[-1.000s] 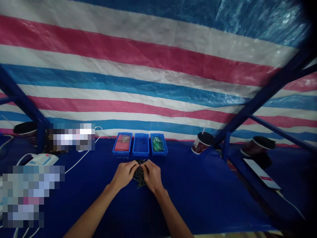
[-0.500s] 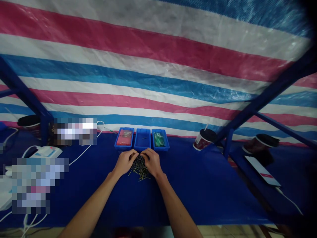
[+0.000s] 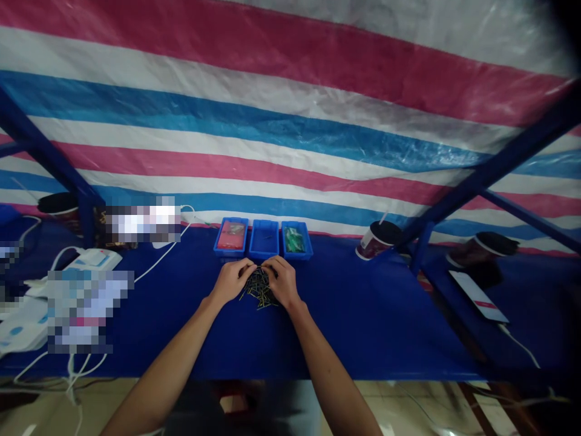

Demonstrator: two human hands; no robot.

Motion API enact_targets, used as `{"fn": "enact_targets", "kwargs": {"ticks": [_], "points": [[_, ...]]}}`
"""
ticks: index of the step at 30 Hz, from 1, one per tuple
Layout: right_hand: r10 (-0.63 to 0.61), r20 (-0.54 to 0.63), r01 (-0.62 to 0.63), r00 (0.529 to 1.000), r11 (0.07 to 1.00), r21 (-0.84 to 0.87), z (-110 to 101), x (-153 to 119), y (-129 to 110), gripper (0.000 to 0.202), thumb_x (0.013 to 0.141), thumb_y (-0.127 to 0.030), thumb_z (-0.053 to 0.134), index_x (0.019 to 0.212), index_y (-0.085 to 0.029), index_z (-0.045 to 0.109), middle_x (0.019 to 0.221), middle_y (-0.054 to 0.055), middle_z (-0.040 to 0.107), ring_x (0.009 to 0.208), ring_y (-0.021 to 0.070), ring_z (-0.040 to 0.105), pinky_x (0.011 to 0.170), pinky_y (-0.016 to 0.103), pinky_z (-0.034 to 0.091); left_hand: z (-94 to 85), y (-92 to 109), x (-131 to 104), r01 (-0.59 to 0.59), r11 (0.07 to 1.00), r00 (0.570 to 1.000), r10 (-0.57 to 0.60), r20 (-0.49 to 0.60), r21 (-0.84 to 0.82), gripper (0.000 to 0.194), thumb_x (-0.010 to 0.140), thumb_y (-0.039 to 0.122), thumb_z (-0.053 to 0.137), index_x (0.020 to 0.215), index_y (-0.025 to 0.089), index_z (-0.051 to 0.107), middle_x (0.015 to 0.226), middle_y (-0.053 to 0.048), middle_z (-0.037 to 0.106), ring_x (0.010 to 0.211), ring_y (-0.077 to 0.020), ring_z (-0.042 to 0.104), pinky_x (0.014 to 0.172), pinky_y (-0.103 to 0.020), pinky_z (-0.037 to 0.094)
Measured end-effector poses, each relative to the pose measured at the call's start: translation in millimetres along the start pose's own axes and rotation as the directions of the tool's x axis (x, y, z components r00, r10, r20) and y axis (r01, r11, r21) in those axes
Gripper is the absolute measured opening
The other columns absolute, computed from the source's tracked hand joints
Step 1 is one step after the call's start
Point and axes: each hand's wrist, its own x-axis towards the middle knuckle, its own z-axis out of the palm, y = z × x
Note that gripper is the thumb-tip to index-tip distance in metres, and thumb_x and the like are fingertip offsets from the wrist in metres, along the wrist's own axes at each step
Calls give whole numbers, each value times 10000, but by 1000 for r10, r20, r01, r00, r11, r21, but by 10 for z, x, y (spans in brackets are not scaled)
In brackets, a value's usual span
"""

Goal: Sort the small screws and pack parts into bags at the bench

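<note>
My left hand (image 3: 232, 280) is closed in a pinch at the upper left edge of a loose pile of thin, dark and yellowish stick-like pieces (image 3: 260, 290). Facing it, my right hand (image 3: 282, 280) is pinched too, along the pile's right side. The fingertips of both hands nearly meet above the pile; whatever they hold is too small to make out. Just beyond stand three blue bins: the left bin (image 3: 216, 248) has a pink-red packet (image 3: 231, 237) inside, the middle bin (image 3: 264, 249) holds a few tiny dark bits, and the right bin (image 3: 308, 248) contains green bags (image 3: 294, 240).
On the blue table (image 3: 363, 321), a lidded cup (image 3: 374, 242) with a straw stands at the right. White power strips (image 3: 27, 324) and cables lie at the left. A phone (image 3: 479, 295) rests on a neighbouring table at the right. Striped sheeting hangs behind, between blue frame bars.
The camera has tipped downward, so everything sits higher in view and more floor shows. Both hands stay pinched over the pile with little visible movement.
</note>
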Motion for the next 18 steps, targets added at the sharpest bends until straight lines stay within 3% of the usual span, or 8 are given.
{"fn": "enact_targets", "kwargs": {"ticks": [18], "points": [[25,42,-23,999,998,-60,-35,-16,33,153,968,-219,540,905,-219,679,903,45,674,850,180,627,786,279,479,4,-21,8,-6,1000,1000,6,24,3,302,972,428,503,959,177,671,603,34,562,546,-118,499,594,-230,352]]}}
